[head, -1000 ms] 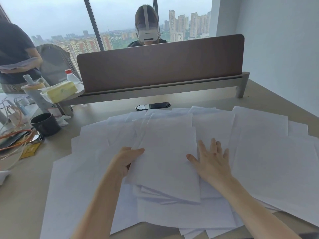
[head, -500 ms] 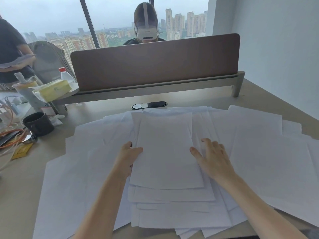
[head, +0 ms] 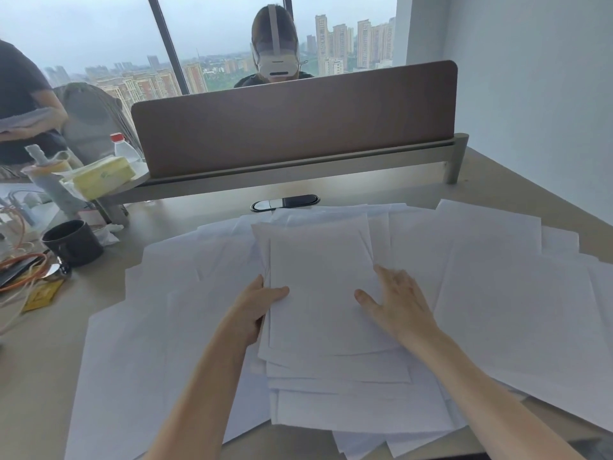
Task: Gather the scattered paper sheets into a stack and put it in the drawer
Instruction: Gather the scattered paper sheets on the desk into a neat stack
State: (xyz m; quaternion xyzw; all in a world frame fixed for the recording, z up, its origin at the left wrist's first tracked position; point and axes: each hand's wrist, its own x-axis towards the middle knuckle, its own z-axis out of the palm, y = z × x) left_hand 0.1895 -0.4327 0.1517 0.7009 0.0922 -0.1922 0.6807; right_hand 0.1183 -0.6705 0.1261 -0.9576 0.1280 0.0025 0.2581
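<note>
Many white paper sheets lie spread over the beige desk [head: 49,376]. A rough pile of sheets [head: 321,287] sits in the middle, its edges uneven. My left hand [head: 258,303] grips the pile's left edge, thumb on top and fingers underneath. My right hand [head: 398,303] lies flat on the pile's right side with fingers spread. More loose sheets [head: 517,293] fan out to the right, and others [head: 142,343] to the left. No drawer is in view.
A brown divider panel [head: 292,121] stands across the desk's far side, with a cable grommet [head: 285,202] before it. At the left are a dark mug [head: 73,242], orange cables [head: 20,270], a yellow tissue pack [head: 102,175] and a bottle [head: 122,149]. A person with a headset [head: 275,51] sits behind the panel.
Both hands have drawn closer together, squaring the middle pile. The top sheets have turned straighter and slid up the desk. My right hand moved left onto the pile.
</note>
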